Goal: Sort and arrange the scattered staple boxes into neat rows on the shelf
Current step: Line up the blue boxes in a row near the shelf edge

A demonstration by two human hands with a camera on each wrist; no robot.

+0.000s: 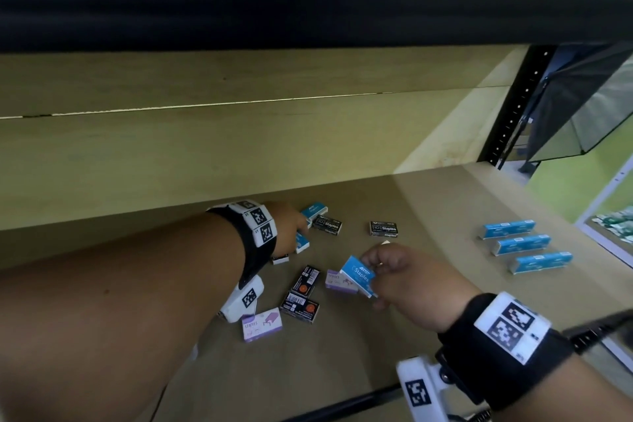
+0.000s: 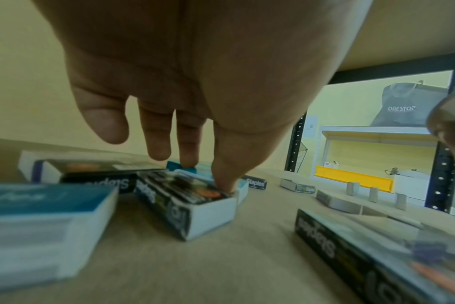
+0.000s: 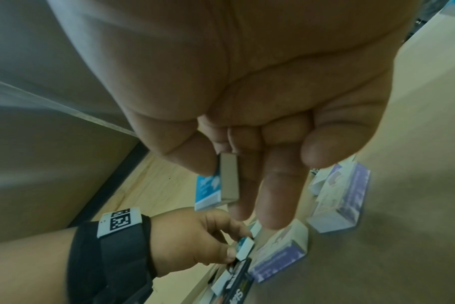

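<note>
My right hand [image 1: 387, 271] holds a blue staple box [image 1: 358, 276] just above the shelf, pinched between thumb and fingers [image 3: 249, 185]; its grey end [image 3: 229, 179] faces the wrist camera. My left hand [image 1: 291, 228] reaches to the back of the scattered pile and pinches a small blue box [image 3: 245, 246] lying next to a black box [image 2: 187, 201]. Another blue box [image 1: 314, 211] lies just beyond the left hand. Three blue boxes [image 1: 522, 244] lie in a neat row at the right.
Black boxes [image 1: 383, 228] [image 1: 327, 225] [image 1: 299, 307] and purple boxes [image 1: 262, 324] [image 1: 337, 281] lie scattered on the brown shelf board [image 1: 428, 336]. The upper shelf board hangs low overhead. A black perforated upright [image 1: 513, 113] stands at the back right.
</note>
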